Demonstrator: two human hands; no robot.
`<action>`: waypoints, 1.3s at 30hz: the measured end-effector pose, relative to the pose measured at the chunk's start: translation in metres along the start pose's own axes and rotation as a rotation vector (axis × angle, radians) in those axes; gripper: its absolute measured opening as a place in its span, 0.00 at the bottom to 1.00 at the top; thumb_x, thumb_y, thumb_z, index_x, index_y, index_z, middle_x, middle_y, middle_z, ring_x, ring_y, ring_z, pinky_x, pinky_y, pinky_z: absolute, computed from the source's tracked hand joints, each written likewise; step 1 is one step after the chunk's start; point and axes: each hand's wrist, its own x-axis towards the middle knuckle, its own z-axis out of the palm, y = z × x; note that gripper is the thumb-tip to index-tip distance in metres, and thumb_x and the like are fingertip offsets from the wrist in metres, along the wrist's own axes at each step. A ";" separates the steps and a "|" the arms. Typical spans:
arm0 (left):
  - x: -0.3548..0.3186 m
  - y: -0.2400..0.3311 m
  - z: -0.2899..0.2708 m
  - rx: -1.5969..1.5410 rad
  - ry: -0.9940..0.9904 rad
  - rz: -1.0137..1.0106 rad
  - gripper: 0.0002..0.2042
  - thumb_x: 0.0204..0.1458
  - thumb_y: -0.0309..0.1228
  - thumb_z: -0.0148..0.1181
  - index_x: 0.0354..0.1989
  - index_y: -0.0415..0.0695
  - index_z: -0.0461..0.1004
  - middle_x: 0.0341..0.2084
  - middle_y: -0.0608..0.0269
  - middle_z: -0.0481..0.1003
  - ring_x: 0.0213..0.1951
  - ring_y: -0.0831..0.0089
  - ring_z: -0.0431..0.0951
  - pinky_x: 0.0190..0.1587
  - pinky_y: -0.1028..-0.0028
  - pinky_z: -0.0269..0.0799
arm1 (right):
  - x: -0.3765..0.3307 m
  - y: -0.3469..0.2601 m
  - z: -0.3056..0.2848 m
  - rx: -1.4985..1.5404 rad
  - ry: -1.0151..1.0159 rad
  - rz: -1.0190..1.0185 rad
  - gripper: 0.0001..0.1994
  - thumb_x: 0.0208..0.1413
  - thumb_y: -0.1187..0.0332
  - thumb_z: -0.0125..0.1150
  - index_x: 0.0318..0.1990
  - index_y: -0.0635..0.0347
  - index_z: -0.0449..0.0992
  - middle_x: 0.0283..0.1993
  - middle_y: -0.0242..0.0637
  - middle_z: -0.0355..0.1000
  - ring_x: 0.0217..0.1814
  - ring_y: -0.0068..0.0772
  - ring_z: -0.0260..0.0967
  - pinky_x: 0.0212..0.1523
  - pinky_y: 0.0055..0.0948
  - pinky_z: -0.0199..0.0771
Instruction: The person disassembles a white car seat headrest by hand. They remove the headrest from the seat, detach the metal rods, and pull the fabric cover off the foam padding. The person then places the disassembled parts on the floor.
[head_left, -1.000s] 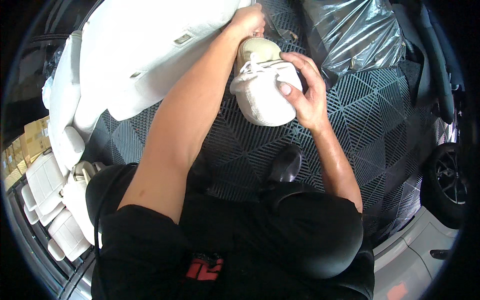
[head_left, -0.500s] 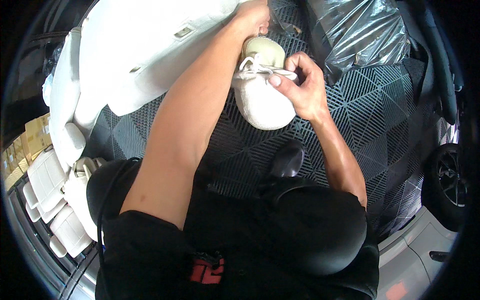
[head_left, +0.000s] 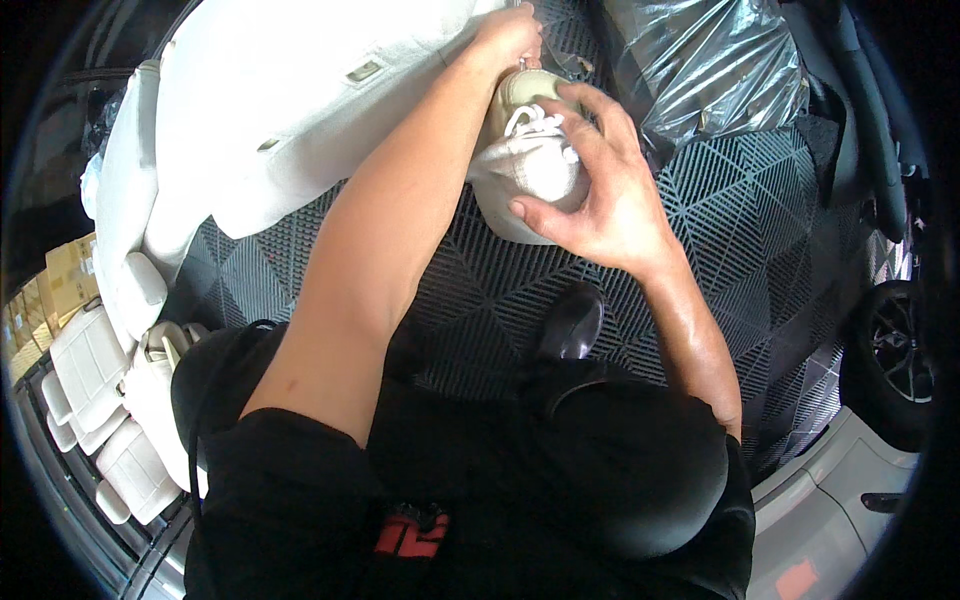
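White sneaker (head_left: 530, 170) under right hand (head_left: 590, 200) grip, left hand (head_left: 510, 35) at heel

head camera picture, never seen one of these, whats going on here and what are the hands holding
This picture comes from a wide fisheye camera worn on a person's head, looking down, so straight edges bend near the rim. There is no machine: the two bare forearms coming up from the bottom are the person's own. The right hand grips a white shoe from the side, with its laces showing. The left hand reaches to the far end of the shoe; what its fingers do there is hard to tell. Below lies a dark floor mat with a triangle pattern. A large white padded cover lies at upper left, a crinkled clear plastic sheet at upper right, and a black shoe shows near the person's dark trousers.
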 end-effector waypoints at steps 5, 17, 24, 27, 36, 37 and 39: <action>-0.022 0.002 0.044 0.366 0.091 0.049 0.13 0.62 0.33 0.50 0.46 0.34 0.72 0.25 0.53 0.79 0.27 0.66 0.78 0.30 0.65 0.73 | -0.016 0.021 -0.004 -0.056 0.107 0.031 0.33 0.38 0.54 0.77 0.49 0.70 0.77 0.54 0.50 0.72 0.55 0.52 0.71 0.57 0.44 0.73; 0.019 0.004 0.041 1.187 0.222 0.118 0.31 0.68 0.45 0.32 0.35 0.33 0.80 0.24 0.43 0.80 0.30 0.53 0.83 0.39 0.57 0.78 | 0.013 0.010 0.000 -0.026 -0.072 0.076 0.33 0.32 0.50 0.78 0.41 0.68 0.76 0.40 0.51 0.74 0.46 0.54 0.72 0.55 0.46 0.71; -0.008 0.008 0.058 0.860 0.283 0.097 0.30 0.69 0.42 0.29 0.30 0.32 0.76 0.18 0.48 0.76 0.21 0.55 0.79 0.31 0.58 0.77 | 0.002 0.012 0.004 -0.078 -0.018 -0.007 0.27 0.35 0.52 0.80 0.32 0.65 0.74 0.32 0.44 0.71 0.37 0.44 0.71 0.40 0.41 0.75; -0.008 0.010 0.058 0.898 0.283 0.053 0.31 0.69 0.42 0.28 0.31 0.32 0.77 0.18 0.46 0.76 0.22 0.56 0.80 0.31 0.60 0.77 | 0.000 0.009 0.002 -0.045 -0.024 0.004 0.25 0.36 0.55 0.79 0.33 0.64 0.74 0.32 0.42 0.71 0.36 0.43 0.70 0.40 0.40 0.74; -0.003 0.004 0.044 0.615 0.249 0.086 0.35 0.68 0.56 0.31 0.33 0.37 0.79 0.19 0.47 0.77 0.22 0.57 0.79 0.38 0.56 0.74 | -0.093 0.056 0.047 1.282 0.301 0.678 0.49 0.59 0.29 0.44 0.74 0.59 0.48 0.74 0.45 0.54 0.76 0.49 0.50 0.74 0.52 0.50; -0.006 0.003 0.045 0.487 0.230 0.039 0.34 0.68 0.56 0.32 0.34 0.38 0.79 0.19 0.48 0.78 0.22 0.58 0.79 0.37 0.54 0.74 | -0.103 0.072 0.061 1.641 0.246 0.912 0.51 0.58 0.24 0.29 0.74 0.60 0.49 0.77 0.46 0.50 0.78 0.49 0.47 0.75 0.55 0.44; -0.018 0.010 0.042 0.167 -0.023 0.017 0.30 0.67 0.56 0.35 0.34 0.42 0.76 0.18 0.55 0.74 0.18 0.63 0.73 0.32 0.58 0.70 | -0.095 0.066 0.075 1.621 0.258 1.019 0.49 0.60 0.27 0.34 0.72 0.65 0.54 0.73 0.48 0.57 0.75 0.49 0.53 0.74 0.52 0.49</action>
